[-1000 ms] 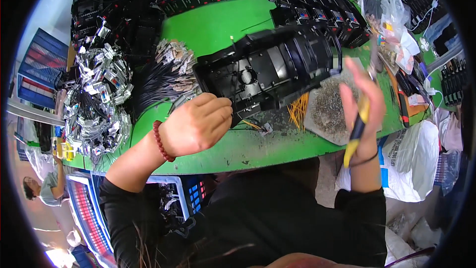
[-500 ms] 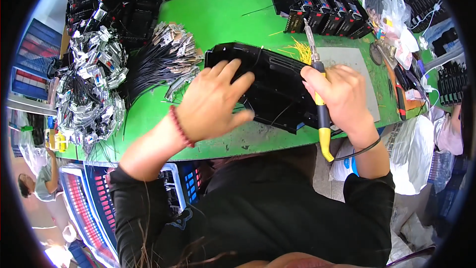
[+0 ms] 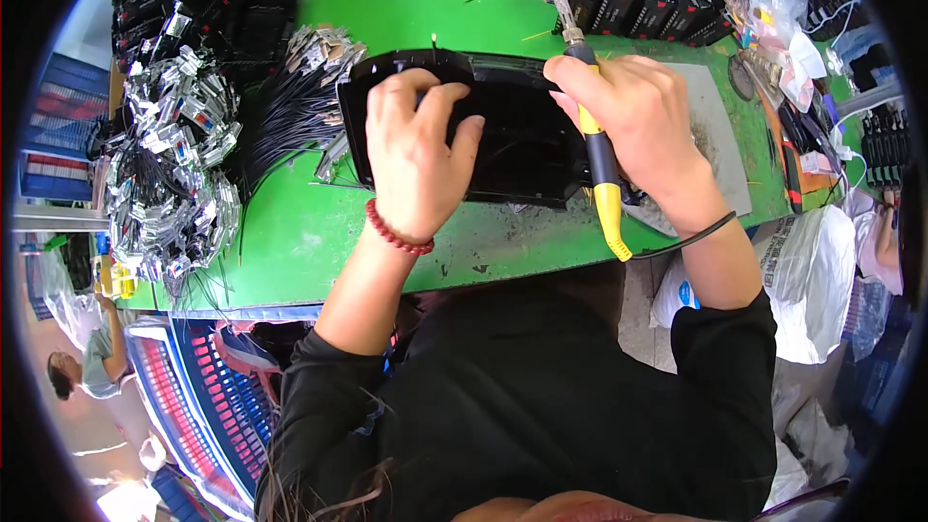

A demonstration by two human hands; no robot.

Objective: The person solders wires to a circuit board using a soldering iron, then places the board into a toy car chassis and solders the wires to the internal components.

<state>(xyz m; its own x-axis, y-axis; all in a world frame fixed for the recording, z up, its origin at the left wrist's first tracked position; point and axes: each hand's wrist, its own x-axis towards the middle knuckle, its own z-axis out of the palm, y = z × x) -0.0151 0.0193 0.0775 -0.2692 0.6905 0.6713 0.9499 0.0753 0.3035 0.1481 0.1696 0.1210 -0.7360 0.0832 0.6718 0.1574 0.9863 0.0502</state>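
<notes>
A black plastic housing [image 3: 522, 150] lies flat on the green table [image 3: 290, 232]. My left hand [image 3: 416, 155] rests palm down on its left half, fingers spread and gripping the top edge. My right hand [image 3: 628, 126] is closed around a soldering iron [image 3: 592, 126] with a black and yellow handle, tip pointing up and away. That hand also presses on the housing's right end. A red bead bracelet circles my left wrist.
A heap of silvery connectors with black wires [image 3: 174, 174] lies at the left. Rows of black units [image 3: 638, 0] line the table's far edge. A grey mat [image 3: 720, 135] sits under my right hand, white bags [image 3: 812, 271] at the right. Another person [image 3: 87, 367] is at lower left.
The housing has been turned from tilted up to flat on the table. My right hand brought the soldering iron in from the right onto the housing's right end.
</notes>
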